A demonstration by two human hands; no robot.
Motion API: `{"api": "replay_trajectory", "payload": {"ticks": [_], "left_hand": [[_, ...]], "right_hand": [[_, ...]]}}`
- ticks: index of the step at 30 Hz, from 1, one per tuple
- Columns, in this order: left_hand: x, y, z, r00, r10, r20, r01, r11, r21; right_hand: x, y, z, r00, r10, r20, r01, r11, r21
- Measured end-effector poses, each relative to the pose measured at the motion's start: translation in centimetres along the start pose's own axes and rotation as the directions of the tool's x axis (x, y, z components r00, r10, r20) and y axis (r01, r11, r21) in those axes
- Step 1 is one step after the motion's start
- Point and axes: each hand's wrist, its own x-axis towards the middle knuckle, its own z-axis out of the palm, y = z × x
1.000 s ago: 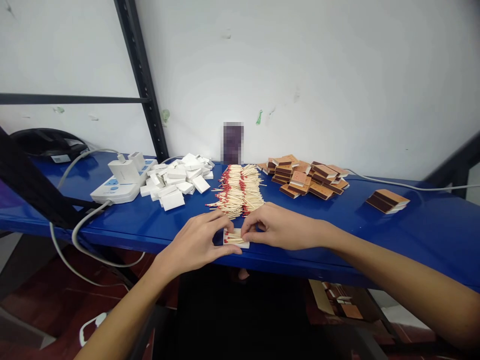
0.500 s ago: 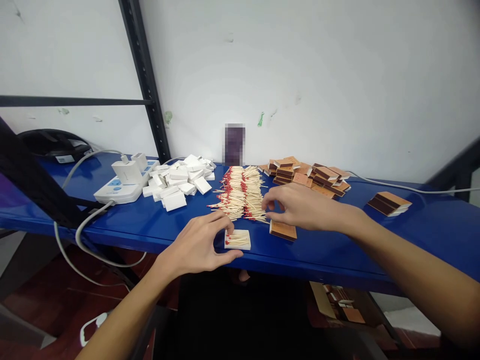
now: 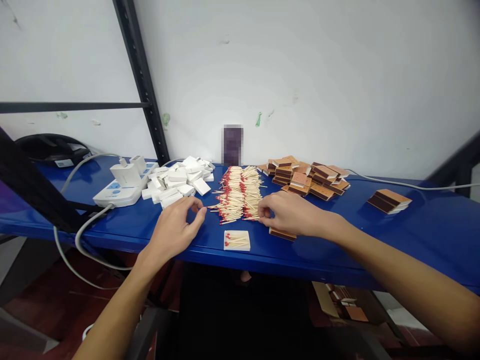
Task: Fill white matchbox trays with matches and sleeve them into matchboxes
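The person's left hand is at the left edge of the match pile, thumb and finger almost meeting; whether they grip a match cannot be told. The right hand, fingers curled in, is at the right edge, its hold unclear. The white tray, containing some matches, lies untouched in front of the pile on the blue shelf

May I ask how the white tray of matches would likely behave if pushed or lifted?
The tray looks small and thin-walled, so it is probably light and may slide on the glossy shelf. Lying low and flat, it seems unlikely to roll or tip. Its top is open, so the matches inside could spill if tilted.
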Motion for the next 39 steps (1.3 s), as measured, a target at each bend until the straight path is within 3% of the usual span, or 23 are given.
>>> {"api": "replay_trajectory", "payload": {"ticks": [9, 16, 24, 30, 39], "left_hand": [[0.9, -0.8, 0.4, 0.978, 0.041, 0.204, -0.072, 0.986, 0.148], [3.0, -0.5, 0.0, 0.922, 0.108, 0.371, -0.193, 0.961, 0.200], [4.8, -0.6, 0.4, 0.884, 0.224, 0.410, -0.299, 0.945, 0.128], [5.5, -0.6, 0.8, 0.881, 0.250, 0.402, -0.328, 0.935, 0.136], [5.4, -0.7, 1.1, 0.873, 0.277, 0.401, -0.363, 0.918, 0.157]], "right_hand": [[-0.6, 0.0, -0.4, 0.999, -0.029, -0.037, 0.030, 0.999, 0.039], [-1.0, -0.2, -0.6, 0.992, -0.070, -0.106, 0.079, 0.993, 0.088], [-0.9, -0.7, -0.7, 0.974, -0.125, -0.191, 0.147, 0.983, 0.108], [1.6, -2.5, -0.1, 0.920, -0.270, -0.283, 0.287, 0.958, 0.022], [4.3, -3.9, 1.0, 0.901, -0.312, -0.302, 0.314, 0.948, -0.045]]}}
